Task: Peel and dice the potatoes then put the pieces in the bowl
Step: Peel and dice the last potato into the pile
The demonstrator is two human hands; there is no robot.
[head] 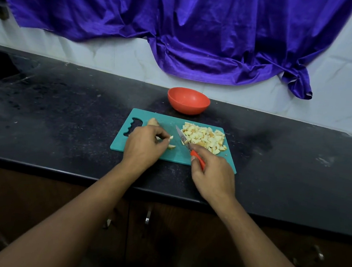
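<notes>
A teal cutting board [147,114] lies on the black counter. A heap of diced potato [205,137] covers its right part. My right hand [211,174] grips the red handle of a small knife [181,137], whose blade points up and left beside the heap. My left hand [143,144] pinches a small potato piece [171,137] between its fingertips; another small piece [171,147] lies just below it on the board. A larger potato chunk [152,121] sits behind my left hand. The red bowl [188,101] stands behind the board and looks empty.
The black counter [66,106] stretches left and right of the board. Its front edge runs just below my wrists. A purple cloth [200,39] hangs on the white tiled wall behind. A dark sink hollow [4,65] is at the far left.
</notes>
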